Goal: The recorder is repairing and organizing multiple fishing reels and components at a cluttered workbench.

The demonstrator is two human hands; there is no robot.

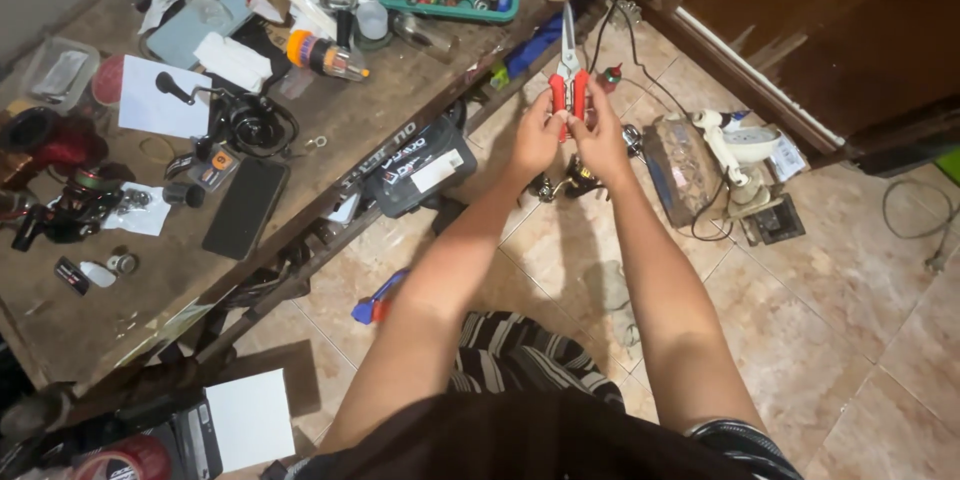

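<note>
Holding red-handled pliers (569,80) at twelve o'clock, left hand (536,135) and right hand (601,132) each close on a handle — jaws shut, empty, pointing up; nothing gripped yet, fishing reel (245,120) untouched on the workbench (380,105).

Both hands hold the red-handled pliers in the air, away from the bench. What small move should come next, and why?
Probably spread the red handles slightly. Both hands, left and right, grip the pliers by the handles, nose pointing away above the tiled floor, and the thin jaws look closed with nothing between them.
</note>
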